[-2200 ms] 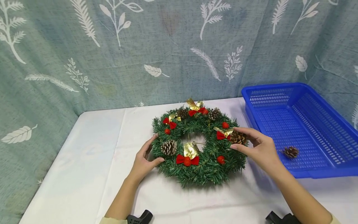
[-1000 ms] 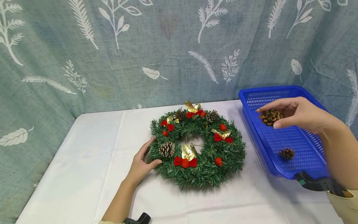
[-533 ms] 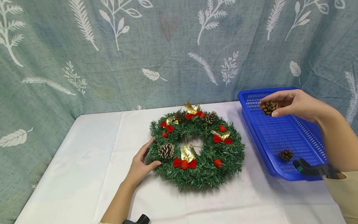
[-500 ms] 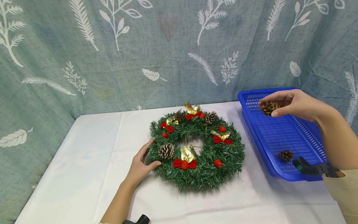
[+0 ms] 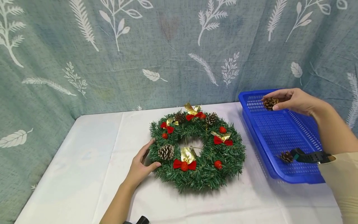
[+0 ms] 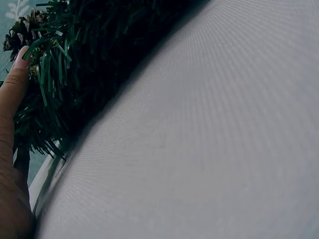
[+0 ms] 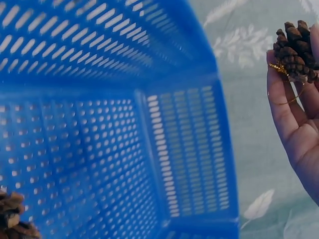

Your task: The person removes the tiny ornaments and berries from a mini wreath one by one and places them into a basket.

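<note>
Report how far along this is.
Seemingly done: one pine cone lies in the basket. In hand: the right hand grips another pine cone over it; the left hand holds the wreath. Probably left: releasing that cone, perhaps removing the wreath's three pine cones.

The head view looks forward and down from above, facing the curtain at 12 o'clock. It shares the wreath with the left wrist view, very near it at 10 o'clock, and the basket with the right wrist view, looking closely into it at 9 o'clock.
</note>
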